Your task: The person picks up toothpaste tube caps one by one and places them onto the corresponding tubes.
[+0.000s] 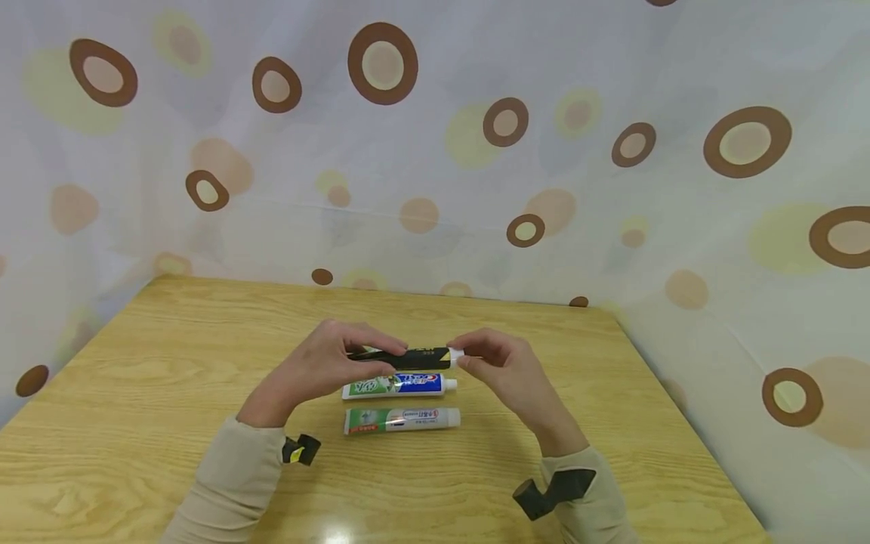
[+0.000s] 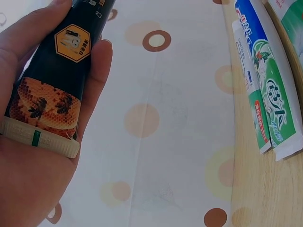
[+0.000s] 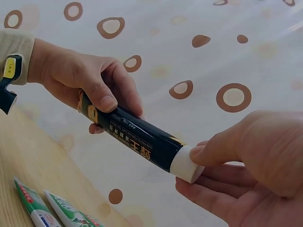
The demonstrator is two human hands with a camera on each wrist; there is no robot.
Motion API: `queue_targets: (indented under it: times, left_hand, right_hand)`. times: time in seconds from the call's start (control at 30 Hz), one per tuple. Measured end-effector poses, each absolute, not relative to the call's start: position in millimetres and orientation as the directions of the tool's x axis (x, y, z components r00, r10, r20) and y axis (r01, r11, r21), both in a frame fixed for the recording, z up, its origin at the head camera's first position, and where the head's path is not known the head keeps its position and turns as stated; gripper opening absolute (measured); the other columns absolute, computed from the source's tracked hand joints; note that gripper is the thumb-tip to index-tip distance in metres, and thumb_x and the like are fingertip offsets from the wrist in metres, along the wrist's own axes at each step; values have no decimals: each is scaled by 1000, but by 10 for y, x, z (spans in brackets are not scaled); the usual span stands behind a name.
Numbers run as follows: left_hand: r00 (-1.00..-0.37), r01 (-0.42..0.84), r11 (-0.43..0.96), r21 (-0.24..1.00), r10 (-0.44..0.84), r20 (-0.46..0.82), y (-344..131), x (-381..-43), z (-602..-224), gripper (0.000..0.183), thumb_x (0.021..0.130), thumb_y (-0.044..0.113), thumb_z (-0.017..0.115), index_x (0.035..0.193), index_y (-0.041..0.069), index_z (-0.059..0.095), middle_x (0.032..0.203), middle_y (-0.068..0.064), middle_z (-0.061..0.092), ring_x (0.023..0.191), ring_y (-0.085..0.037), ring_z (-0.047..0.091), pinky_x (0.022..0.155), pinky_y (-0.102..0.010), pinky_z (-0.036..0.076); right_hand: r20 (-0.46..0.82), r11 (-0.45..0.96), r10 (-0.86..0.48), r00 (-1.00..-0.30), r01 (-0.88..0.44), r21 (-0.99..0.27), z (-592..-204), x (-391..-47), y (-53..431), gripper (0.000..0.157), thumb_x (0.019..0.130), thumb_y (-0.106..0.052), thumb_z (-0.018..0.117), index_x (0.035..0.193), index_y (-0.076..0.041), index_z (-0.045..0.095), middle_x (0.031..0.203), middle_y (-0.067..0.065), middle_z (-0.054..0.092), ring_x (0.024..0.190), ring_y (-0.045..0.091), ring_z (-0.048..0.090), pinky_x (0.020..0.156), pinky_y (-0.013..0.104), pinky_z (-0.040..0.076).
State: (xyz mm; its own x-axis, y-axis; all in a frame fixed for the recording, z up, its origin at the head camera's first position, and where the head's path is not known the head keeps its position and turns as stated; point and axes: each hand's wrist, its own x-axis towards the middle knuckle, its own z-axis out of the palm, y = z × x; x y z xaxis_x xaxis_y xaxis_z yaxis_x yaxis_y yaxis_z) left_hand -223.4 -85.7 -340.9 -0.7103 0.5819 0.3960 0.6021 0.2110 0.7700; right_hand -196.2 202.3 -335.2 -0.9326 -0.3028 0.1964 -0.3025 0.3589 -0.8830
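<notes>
A black toothpaste tube (image 1: 423, 358) with a white cap (image 3: 185, 163) is held up off the table between both hands. My left hand (image 1: 331, 363) grips its crimped end, where a honeycomb-and-bee picture (image 2: 45, 106) shows in the left wrist view. At the other end, the thumb and fingers of my right hand (image 1: 506, 378) pinch the white cap. Nearer to me, two more tubes lie on the table: a blue, green and white toothpaste tube (image 1: 414, 384), and in front of it a green and white toothpaste tube (image 1: 402, 420). Their caps point right.
The wooden table (image 1: 381, 491) runs back to a white sheet (image 1: 435, 166) patterned with brown rings and pale dots, which also hangs at both sides. Black camera mounts (image 1: 553, 493) are strapped to the wrists over beige sleeves.
</notes>
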Motion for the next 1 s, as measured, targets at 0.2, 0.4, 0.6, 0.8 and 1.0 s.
queue_targets:
  times: [0.2, 0.4, 0.6, 0.8, 1.0]
  left_hand:
    - [-682, 648, 215, 731, 591, 432, -843, -2239, -3417, 27, 85, 12, 79, 110, 21, 78, 113, 2, 75, 90, -8, 68, 64, -25, 53]
    - [-656, 685, 223, 694, 604, 453, -828, -2241, -3413, 28, 83, 10, 79, 110, 21, 78, 113, 3, 75, 92, -8, 67, 64, -24, 52]
    - [-645, 666, 214, 715, 646, 407, -825, -2248, -3441, 27, 86, 14, 77, 113, 19, 76, 116, 2, 73, 101, -11, 68, 74, -27, 55]
    - [-626, 669, 222, 709, 683, 377, -843, -2241, -3466, 28, 88, 14, 76, 116, 18, 75, 121, 3, 72, 112, -13, 66, 83, -26, 55]
    - [-614, 671, 247, 699, 714, 336, -871, -2223, -3479, 32, 89, 16, 75, 121, 20, 73, 126, 3, 69, 120, -17, 63, 91, -28, 54]
  right_hand:
    - [196, 367, -253, -947, -281, -887, -3333, -1942, 2003, 17, 96, -14, 66, 111, -17, 72, 113, 4, 70, 101, 21, 67, 88, 29, 55]
    - [166, 394, -244, -955, -255, -883, -3324, -1943, 2007, 15, 95, -16, 67, 110, -17, 72, 111, 4, 71, 100, 20, 68, 89, 33, 54]
    - [130, 414, -310, -942, -257, -873, -3341, -1971, 2076, 17, 95, -17, 68, 111, -13, 71, 113, 7, 69, 102, 21, 66, 91, 36, 53]
    - [109, 417, -357, -928, -263, -870, -3359, -1987, 2128, 19, 95, -18, 68, 113, -12, 70, 113, 8, 68, 104, 20, 66, 92, 33, 52]
    - [96, 411, -386, -917, -264, -873, -3371, -1991, 2151, 19, 95, -15, 67, 114, -11, 69, 116, 10, 67, 106, 22, 66, 93, 35, 53]
